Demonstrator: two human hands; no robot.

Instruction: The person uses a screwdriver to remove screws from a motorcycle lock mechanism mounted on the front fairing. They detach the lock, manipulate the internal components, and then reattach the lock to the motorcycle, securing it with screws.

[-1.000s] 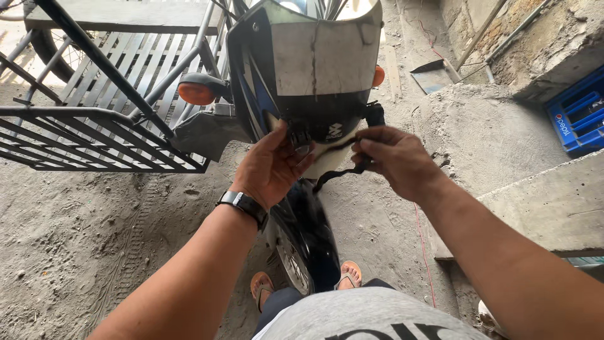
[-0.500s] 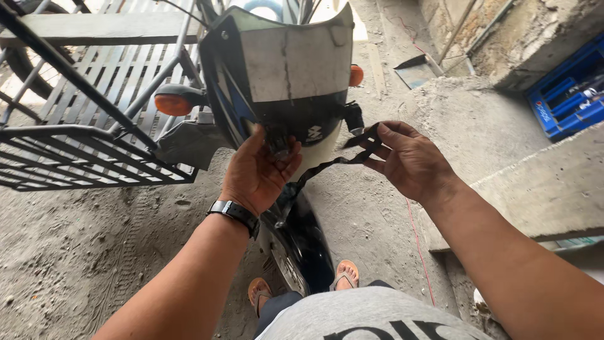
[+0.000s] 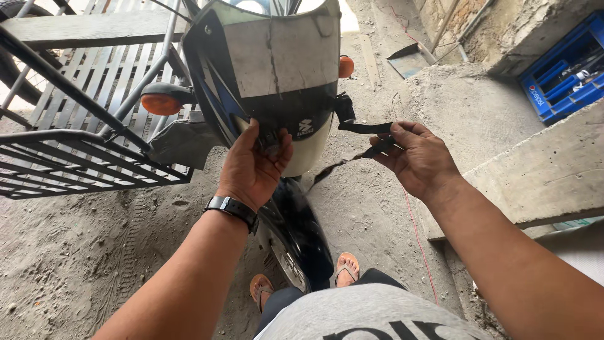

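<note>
Down near your feet, the black front fender (image 3: 296, 233) curves between your sandals, and just above it your left hand (image 3: 255, 167), a black watch (image 3: 233, 209) on its wrist, presses open-fingered against the lower edge of the motorcycle's front cowl (image 3: 277, 69) without gripping it. Your right hand (image 3: 418, 157) is closed on a black strap (image 3: 371, 129) that runs to the cowl's right side. Farther off, a metal sidecar rack (image 3: 82, 126) stands left and a blue crate (image 3: 560, 69) right.
</note>
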